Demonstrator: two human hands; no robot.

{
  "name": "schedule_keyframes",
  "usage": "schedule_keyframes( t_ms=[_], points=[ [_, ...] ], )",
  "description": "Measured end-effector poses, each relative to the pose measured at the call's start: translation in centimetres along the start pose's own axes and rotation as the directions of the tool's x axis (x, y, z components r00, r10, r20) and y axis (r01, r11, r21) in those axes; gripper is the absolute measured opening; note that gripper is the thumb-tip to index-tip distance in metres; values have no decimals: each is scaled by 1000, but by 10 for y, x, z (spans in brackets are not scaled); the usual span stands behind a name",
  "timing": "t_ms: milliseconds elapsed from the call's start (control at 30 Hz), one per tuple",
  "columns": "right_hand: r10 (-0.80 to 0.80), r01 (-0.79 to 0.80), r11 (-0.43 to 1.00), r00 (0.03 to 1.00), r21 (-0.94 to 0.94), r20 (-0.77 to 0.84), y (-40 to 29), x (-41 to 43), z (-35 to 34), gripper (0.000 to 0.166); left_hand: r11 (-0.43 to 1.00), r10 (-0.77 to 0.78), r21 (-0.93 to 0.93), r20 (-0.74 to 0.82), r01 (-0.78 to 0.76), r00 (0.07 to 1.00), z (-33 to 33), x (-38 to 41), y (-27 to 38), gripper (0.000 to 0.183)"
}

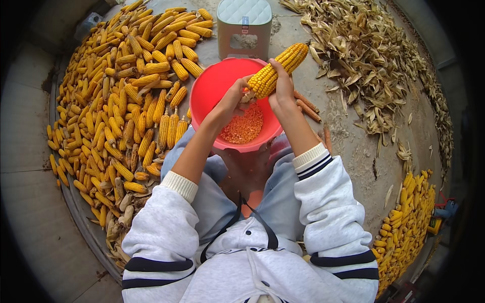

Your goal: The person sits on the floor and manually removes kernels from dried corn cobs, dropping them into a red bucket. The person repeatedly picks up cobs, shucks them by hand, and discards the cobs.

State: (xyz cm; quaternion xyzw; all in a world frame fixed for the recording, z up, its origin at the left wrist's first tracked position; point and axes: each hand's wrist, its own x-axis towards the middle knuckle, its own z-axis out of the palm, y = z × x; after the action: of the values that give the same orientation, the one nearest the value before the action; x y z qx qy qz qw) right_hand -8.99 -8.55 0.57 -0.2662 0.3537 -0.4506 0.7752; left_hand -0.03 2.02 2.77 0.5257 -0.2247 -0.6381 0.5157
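A yellow ear of corn (280, 70), its kernels still in rows along most of its length, is held tilted above a red plastic basin (212, 81). My right hand (282, 87) wraps around its middle, thumb along the top. At the ear's lower end, my left hand (231, 100) has its fingers against the base, partly hidden behind the thumb and the corn. Loose orange kernels (244, 125) lie in the bottom of the basin, which stands between my knees.
A large heap of corn ears (113, 110) spreads on the left. Behind the basin stands a stool with a padded top (244, 13). Bare cobs (307, 106) lie right of the basin. Dry husks (363, 64) fill the far right, and another corn pile (407, 219) lies at the near right.
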Motion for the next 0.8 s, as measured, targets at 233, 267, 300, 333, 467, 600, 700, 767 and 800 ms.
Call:
schedule_keyframes(
  t_ms=[233, 267, 300, 333, 467, 600, 700, 767, 800],
  points=[
    [63, -63, 997, 998, 50, 13, 1, 3, -3, 35, 994, 10, 111, -36, -6, 999, 3, -2, 0, 52],
    [64, -65, 996, 998, 54, 18, 0, 2, -3, 35, 990, 41, 134, -43, -35, 998, 5, -2, -1, 51],
    [68, -68, 997, 998, 46, 17, -1, 1, -3, 39, 986, 72, 157, -51, -63, 996, 7, -3, -2, 50],
    [71, -71, 997, 997, 39, 15, -3, 0, -2, 44, 979, 104, 180, -58, -92, 993, 8, -4, -2, 49],
    [81, -82, 996, 996, 32, 24, -2, -1, -2, 50, 919, 245, 329, -46, -217, 969, 1, 5, -13, 49],
    [40, -40, 999, 999, 3, 6, 3, 0, -2, 45, 852, 307, 475, -112, -220, 945, 0, 11, -20, 48],
    [8, -8, 1000, 1000, -3, -21, 4, -2, 3, 35, 786, 389, 562, -127, -257, 913, -3, 13, -24, 49],
    [6, -5, 1000, 999, 7, -35, 2, -2, 4, 35, 821, 367, 505, -105, -268, 924, -5, 13, -24, 49],
    [17, -16, 1000, 999, 12, -40, 1, -1, 4, 35, 874, 309, 418, -81, -249, 948, -5, 10, -20, 49]
  ],
)
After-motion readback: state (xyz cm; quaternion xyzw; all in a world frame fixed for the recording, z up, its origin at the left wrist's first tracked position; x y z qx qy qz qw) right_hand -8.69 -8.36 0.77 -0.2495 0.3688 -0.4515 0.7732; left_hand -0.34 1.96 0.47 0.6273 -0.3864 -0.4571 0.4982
